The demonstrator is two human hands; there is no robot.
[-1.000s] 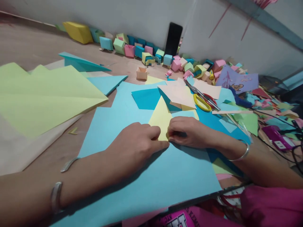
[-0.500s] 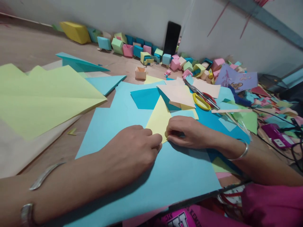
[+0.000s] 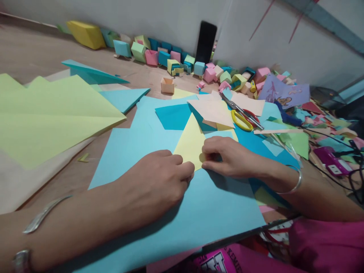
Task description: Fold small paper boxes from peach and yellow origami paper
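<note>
A small pale yellow paper triangle (image 3: 191,142) lies on a large light blue sheet (image 3: 176,204) in the middle of the table. My left hand (image 3: 159,182) has its fingers curled and presses the triangle's near left corner. From the right, my right hand (image 3: 227,157) pinches the triangle's near right edge with curled fingers. Both wrists carry silver bangles.
Yellow-handled scissors (image 3: 243,118) lie just beyond my right hand on loose sheets. A big yellow-green folded sheet (image 3: 48,117) covers the left. A row of small folded paper boxes (image 3: 170,62) and a dark phone (image 3: 205,43) stand along the wall. Paper scraps and cables crowd the right.
My left hand has slid a little toward me and to the left along the triangle's near edge. My right hand stays on the paper's right edge.
</note>
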